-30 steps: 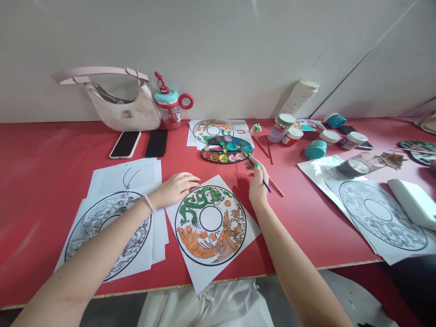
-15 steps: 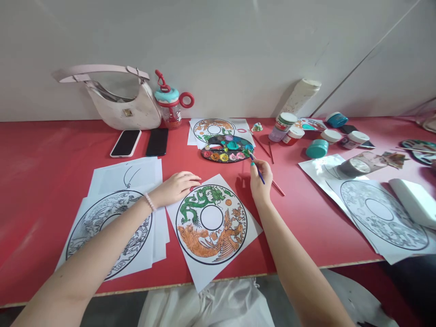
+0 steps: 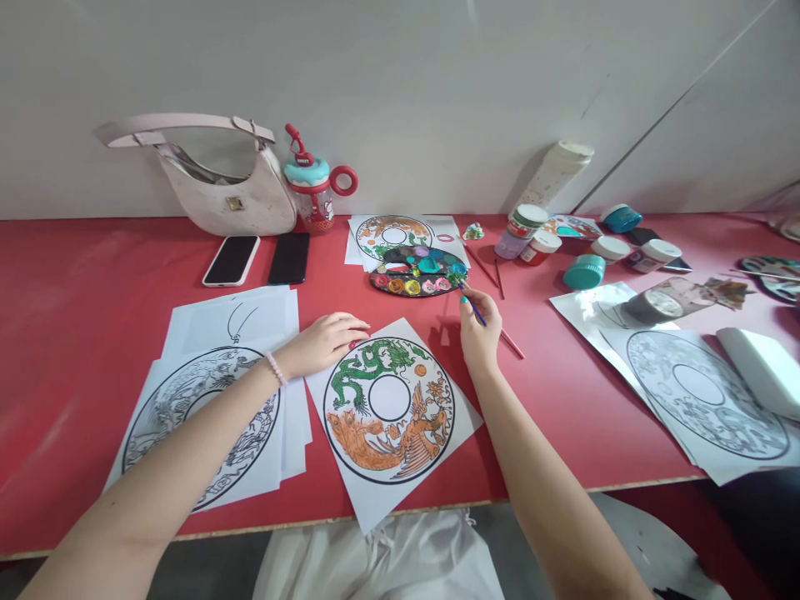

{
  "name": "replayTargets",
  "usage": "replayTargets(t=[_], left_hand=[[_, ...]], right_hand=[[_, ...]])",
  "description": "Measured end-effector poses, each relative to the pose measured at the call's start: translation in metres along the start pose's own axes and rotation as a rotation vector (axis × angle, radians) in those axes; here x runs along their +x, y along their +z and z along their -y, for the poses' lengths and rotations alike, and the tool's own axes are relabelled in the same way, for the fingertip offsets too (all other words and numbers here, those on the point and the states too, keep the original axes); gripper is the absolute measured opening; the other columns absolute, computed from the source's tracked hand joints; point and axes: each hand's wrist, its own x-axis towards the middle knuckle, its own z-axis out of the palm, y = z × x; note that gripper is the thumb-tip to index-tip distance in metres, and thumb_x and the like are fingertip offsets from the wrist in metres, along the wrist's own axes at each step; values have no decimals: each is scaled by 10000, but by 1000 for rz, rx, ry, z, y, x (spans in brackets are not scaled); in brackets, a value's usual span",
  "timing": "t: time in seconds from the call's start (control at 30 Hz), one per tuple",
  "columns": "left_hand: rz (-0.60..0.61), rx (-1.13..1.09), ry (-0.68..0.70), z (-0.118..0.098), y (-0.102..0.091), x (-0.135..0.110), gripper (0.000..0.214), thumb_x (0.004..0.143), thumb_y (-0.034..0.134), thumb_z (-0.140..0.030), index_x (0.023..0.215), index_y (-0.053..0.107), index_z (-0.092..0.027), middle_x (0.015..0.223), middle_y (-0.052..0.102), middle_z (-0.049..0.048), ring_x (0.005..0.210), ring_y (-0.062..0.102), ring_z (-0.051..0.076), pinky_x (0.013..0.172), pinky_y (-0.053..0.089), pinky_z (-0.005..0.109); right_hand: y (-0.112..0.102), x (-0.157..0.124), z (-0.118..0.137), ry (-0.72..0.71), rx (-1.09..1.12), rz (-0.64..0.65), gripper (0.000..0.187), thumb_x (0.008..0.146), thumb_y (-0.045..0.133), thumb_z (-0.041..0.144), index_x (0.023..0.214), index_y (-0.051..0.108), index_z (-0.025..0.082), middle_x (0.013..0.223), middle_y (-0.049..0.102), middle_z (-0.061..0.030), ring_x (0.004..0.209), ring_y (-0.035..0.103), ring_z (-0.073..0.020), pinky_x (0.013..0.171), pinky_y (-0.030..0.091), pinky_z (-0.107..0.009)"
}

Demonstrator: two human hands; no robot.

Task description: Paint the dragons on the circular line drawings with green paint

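Observation:
Between the thumb and fingers of my right hand (image 3: 481, 327) is a blue paintbrush (image 3: 476, 310), its tip down in the green paint at the right end of the black palette (image 3: 391, 282). My left hand (image 3: 325, 342) lies flat, fingers stretched out, at the upper left edge of a round picture sheet (image 3: 388, 400). That sheet is turned cornerwise in front of me; its dragon is painted green, its lower animal and bird orange. A partly coloured picture (image 3: 381, 233) lies behind the palette, which covers part of it.
Unpainted sheets (image 3: 250, 400) are stacked under my left forearm. Two phones (image 3: 231, 261), a white handbag (image 3: 231, 204) and a red-handled cup (image 3: 316, 196) stand at the back left. Paint jars (image 3: 584, 272), a murky water cup (image 3: 656, 305) and another line drawing (image 3: 706, 396) are on the right.
The view has shifted very slightly. The brush tip stays at the palette's green paint, and my left hand keeps its place by the sheet.

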Motion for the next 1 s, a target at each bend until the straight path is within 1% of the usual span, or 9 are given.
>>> replayTargets(t=[0.17,0.33,0.53,0.73,1.0], left_hand=[[0,3,1,1,1,0,334,920,411,-130,1203,568,-215,1298,554,33,1220,440,212,1050,376,442],[-4,5,5,1,1,0,336,919,407,-130,1198,572,-219,1292,558,32,1218,443,212,1047,380,441],[-7,8,11,1,1,1,337,917,409,-124,1196,573,-216,1289,560,34,1212,444,211,1049,378,433],[-1,14,8,0,1,0,331,915,417,-120,1193,573,-209,1295,557,35,1211,444,213,1048,376,435],[0,12,8,0,0,1,336,918,406,-126,1195,570,-222,1295,555,29,1210,445,207,1048,374,432]], right_hand=[[-1,-1,4,7,10,-5,234,779,526,328,930,627,180,947,643,-61,893,575,-200,833,434,-376],[-1,-2,7,26,25,0,246,787,518,329,949,628,181,991,643,-71,935,574,-206,877,432,-396],[-1,-2,6,36,38,3,259,787,520,332,958,633,174,1003,645,-82,944,576,-211,905,432,-414],[-1,-1,8,74,57,2,268,785,527,338,972,648,190,1038,660,-82,974,588,-217,928,439,-430],[0,-1,5,102,100,-4,284,794,512,332,996,657,194,1064,666,-84,980,596,-211,930,441,-437]])
